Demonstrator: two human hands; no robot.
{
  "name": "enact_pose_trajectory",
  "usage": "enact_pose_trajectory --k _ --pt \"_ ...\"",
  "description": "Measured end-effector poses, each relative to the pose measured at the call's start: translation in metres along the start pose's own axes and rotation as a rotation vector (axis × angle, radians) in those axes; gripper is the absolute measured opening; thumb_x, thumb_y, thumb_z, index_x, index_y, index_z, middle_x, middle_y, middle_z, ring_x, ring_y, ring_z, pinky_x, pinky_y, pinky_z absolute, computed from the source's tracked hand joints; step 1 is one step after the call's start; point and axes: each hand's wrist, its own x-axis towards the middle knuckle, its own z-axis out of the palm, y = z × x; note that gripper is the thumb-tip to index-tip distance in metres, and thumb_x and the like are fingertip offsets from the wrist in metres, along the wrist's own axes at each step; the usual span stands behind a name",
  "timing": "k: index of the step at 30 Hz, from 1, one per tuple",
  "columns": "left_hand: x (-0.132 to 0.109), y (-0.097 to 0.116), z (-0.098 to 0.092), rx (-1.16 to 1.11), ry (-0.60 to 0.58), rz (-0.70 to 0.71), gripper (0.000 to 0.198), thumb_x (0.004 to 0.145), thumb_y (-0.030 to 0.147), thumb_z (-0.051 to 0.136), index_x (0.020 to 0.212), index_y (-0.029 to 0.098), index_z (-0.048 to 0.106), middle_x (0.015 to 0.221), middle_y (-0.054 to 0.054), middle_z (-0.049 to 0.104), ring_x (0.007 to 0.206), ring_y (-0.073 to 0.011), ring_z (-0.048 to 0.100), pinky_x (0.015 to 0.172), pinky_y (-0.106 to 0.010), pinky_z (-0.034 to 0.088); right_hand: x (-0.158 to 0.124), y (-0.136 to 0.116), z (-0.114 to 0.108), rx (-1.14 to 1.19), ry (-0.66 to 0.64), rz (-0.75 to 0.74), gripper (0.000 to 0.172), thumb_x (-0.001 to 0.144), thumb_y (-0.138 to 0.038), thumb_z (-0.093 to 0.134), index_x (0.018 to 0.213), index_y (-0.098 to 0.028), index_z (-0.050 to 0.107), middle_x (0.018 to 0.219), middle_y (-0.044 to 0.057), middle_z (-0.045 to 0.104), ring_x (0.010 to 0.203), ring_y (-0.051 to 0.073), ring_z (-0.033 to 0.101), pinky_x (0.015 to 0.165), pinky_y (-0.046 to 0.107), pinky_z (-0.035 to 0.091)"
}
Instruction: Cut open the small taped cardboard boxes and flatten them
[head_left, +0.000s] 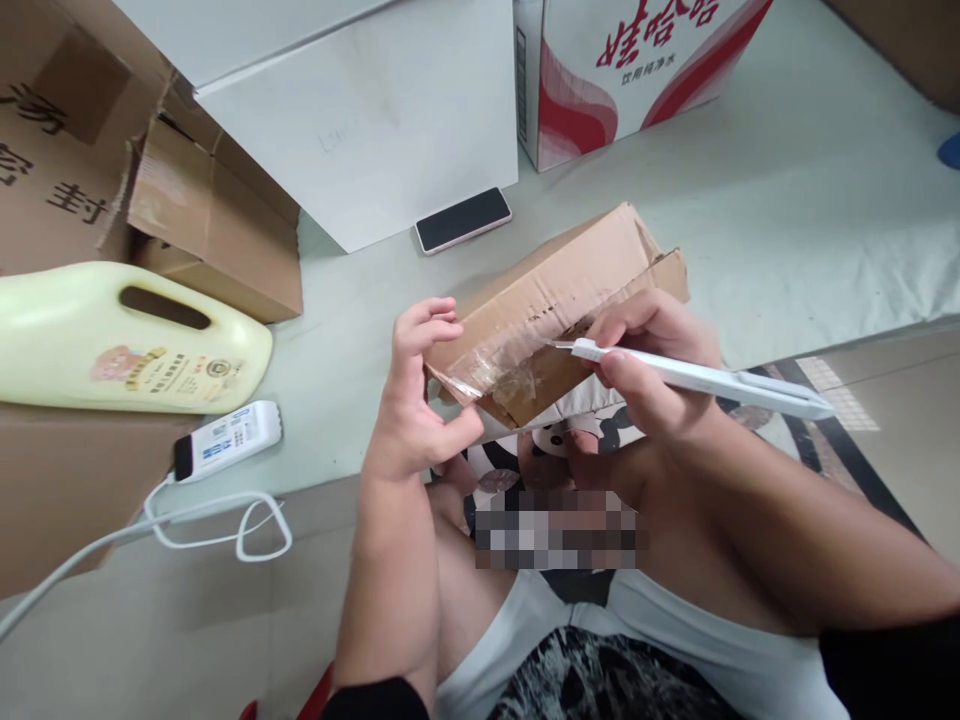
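Note:
A small brown cardboard box [540, 285] lies tilted at the front edge of the cloth-covered surface, with clear tape [499, 370] wrinkled along its near side. My left hand [420, 390] is closed around the box's left end, thumb on the near side and fingers on the far side. In my right hand [660, 365] is a white utility knife [705, 378], its handle pointing right. The knife's thin blade tip meets the box beside the tape. A box flap sticks out at the right end, partly behind my right hand.
Behind the box lies a phone [463, 219] before a large white box [360, 130]. A red-and-white carton [630, 80] stands at the back. To the left are an open cardboard box [217, 220], a pale yellow jug [127, 340] and a white power strip [229, 440] with its cable.

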Motion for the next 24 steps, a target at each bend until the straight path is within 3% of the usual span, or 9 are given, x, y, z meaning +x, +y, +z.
enact_pose_trajectory --k 5,9,15,24 --pt "0.000 -0.002 0.000 0.135 0.053 0.016 0.037 0.086 0.039 0.060 0.122 0.031 0.059 0.129 -0.010 0.060 0.126 -0.0317 0.059 0.107 -0.057 0.051 0.003 0.001 0.000 0.002 -0.160 -0.111 0.020 0.089 -0.041 0.067 0.082 -0.024 0.059 0.065 -0.001 0.062 0.050 0.012 0.051 0.047 0.028 0.041" --pt "0.002 -0.006 0.002 0.188 0.093 0.049 0.039 0.090 0.049 0.057 0.124 0.030 0.061 0.127 -0.010 0.064 0.125 -0.0326 0.061 0.106 -0.057 0.052 0.005 -0.001 0.002 -0.046 -0.263 -0.209 0.012 0.088 -0.036 0.066 0.085 -0.025 0.060 0.068 0.000 0.065 0.055 0.014 0.059 0.054 0.030 0.049" --pt "0.005 -0.004 0.004 0.172 0.093 0.101 0.039 0.093 0.047 0.059 0.130 0.033 0.060 0.131 -0.009 0.064 0.125 -0.0305 0.062 0.106 -0.053 0.053 0.012 -0.008 0.001 -0.061 -0.294 -0.342 0.007 0.086 -0.026 0.066 0.091 -0.026 0.061 0.076 0.000 0.070 0.063 0.014 0.065 0.059 0.028 0.053" --pt "0.004 -0.004 0.006 0.154 0.079 0.080 0.042 0.093 0.057 0.058 0.129 0.034 0.061 0.135 -0.010 0.062 0.125 -0.0315 0.062 0.105 -0.054 0.054 0.010 -0.006 0.000 -0.103 -0.286 -0.339 0.005 0.089 -0.030 0.066 0.089 -0.027 0.063 0.074 0.000 0.070 0.065 0.015 0.068 0.061 0.028 0.055"
